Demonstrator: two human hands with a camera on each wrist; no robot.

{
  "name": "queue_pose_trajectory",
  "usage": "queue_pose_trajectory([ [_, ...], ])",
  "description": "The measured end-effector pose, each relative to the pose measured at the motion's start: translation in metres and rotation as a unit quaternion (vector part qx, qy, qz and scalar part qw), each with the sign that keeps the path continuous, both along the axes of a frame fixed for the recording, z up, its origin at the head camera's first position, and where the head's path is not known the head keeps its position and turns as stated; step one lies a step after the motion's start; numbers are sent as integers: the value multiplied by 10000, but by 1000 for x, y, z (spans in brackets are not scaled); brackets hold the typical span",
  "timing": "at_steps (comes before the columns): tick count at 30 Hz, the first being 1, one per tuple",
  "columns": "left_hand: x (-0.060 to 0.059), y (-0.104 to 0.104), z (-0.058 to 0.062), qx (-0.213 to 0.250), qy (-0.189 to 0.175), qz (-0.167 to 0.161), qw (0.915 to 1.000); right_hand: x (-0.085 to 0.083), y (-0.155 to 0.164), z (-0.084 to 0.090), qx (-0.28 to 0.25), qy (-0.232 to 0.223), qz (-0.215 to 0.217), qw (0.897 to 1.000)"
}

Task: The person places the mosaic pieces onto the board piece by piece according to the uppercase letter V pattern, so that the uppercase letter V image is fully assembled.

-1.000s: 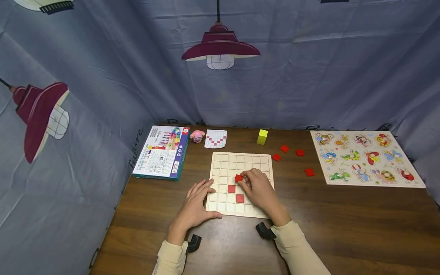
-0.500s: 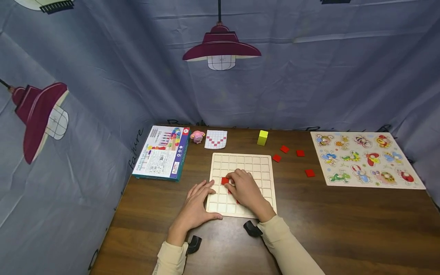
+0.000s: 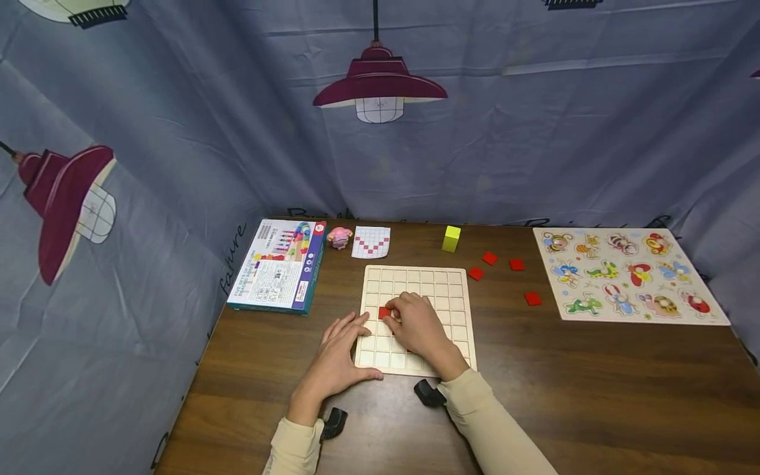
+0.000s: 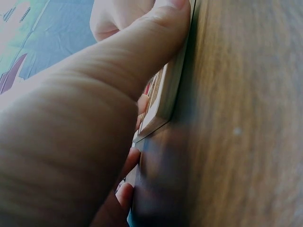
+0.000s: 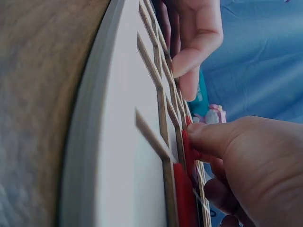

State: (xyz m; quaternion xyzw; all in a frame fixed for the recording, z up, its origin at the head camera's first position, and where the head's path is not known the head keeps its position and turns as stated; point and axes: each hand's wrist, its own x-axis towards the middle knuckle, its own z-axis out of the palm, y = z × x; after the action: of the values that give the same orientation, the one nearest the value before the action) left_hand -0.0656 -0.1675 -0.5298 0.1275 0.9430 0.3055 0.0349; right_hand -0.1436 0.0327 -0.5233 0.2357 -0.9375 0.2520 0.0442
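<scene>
The right hand (image 3: 415, 323) has its fingers (image 5: 208, 137) curled and pinched on a red tile (image 3: 384, 313), holding it down in a cell at the left middle of the grid board (image 3: 415, 277). In the right wrist view the thumb tip sits on the tile's top face, with a second red tile (image 5: 184, 198) in the neighbouring cell. The hand lies palm down over the board's centre, its forearm running back to the near right in a cream sleeve (image 3: 493, 429).

The left hand (image 3: 335, 356) rests flat, fingers (image 5: 189, 52) straight and slightly spread, their tips on the board's left edge; its thumb (image 4: 142, 52) presses along the near left corner, as the left wrist view shows. It grips nothing.

The board sits at the middle of the table (image 3: 594, 396), its far rows bare. Four loose red tiles (image 3: 532, 299) lie on the wood just right of the board's far corner, a yellow block (image 3: 451, 238) behind them. An animal puzzle (image 3: 623, 274) fills the far right. A pattern card (image 3: 371, 241), a pink toy (image 3: 339, 237) and a box (image 3: 279, 264) line the far left. Open wood runs along the near and right sides.
</scene>
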Motion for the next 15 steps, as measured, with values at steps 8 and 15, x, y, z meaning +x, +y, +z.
queue_pose_trajectory([
  [8, -1, 1, -2, 21, 45, -28, 10000, 0, 20, 4, -399, -255, -144, 9988],
  [15, 0, 0, -1, 139, -123, 40, 9998, -2, 97, -7, -1421, 34, -1245, 9820],
])
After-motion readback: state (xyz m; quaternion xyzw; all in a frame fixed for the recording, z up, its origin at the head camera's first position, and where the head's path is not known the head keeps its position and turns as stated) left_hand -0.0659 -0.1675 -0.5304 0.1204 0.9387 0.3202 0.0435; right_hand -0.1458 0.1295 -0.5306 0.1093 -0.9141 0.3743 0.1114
